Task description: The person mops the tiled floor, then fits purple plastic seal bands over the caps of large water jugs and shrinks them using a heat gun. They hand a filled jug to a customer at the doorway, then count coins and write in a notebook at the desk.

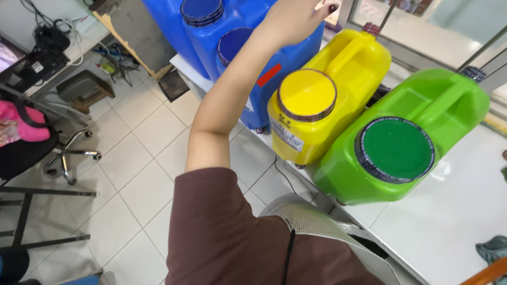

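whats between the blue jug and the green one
The yellow jug with its round yellow cap sits between the blue jug and the green jug, seen in the head view.

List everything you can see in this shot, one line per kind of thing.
Blue jerrycans: two, blue with blue screw caps, far end of the row.
Yellow jerrycan: one, yellow with yellow cap, middle of the row, beside the blue ones.
Green jerrycan: one, green with green cap, nearest end, lying on the white table.
Office chair: one, black with pink cloth on it, left on the tiled floor.
Desk with cables: one, top left.
Stool: one, grey, under the desk.
Cloth: one, grey-green, right table edge.
Left hand: raised over the blue jerrycans, fingers partly out of frame; whether it grips anything cannot be told.
Right hand: not in view.
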Demonstrator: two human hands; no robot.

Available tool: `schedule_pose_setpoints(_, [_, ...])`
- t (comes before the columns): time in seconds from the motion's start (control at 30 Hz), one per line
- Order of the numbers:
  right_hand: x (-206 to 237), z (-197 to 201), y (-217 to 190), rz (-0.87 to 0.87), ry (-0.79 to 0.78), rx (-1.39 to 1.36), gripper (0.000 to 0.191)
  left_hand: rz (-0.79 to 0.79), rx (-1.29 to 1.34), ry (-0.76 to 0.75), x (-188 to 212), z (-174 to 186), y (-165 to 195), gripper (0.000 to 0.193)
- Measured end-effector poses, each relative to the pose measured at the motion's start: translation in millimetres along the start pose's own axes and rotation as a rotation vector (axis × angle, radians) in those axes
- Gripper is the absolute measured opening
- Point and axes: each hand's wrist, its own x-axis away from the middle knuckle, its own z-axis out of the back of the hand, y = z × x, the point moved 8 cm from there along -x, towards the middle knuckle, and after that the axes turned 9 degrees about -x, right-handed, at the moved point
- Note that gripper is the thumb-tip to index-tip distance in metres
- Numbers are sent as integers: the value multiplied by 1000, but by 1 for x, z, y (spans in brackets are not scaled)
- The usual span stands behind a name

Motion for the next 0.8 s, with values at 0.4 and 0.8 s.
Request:
schedule_pose_setpoints(0.4, [21,-63,34,-97,-246,-303,72,254,-185,-416,132,-47,71,100])
schedule_pose_setpoints(0.8, [16,-244,68,-287,-589,-674,77,266,-49,432,189,84,75,81])
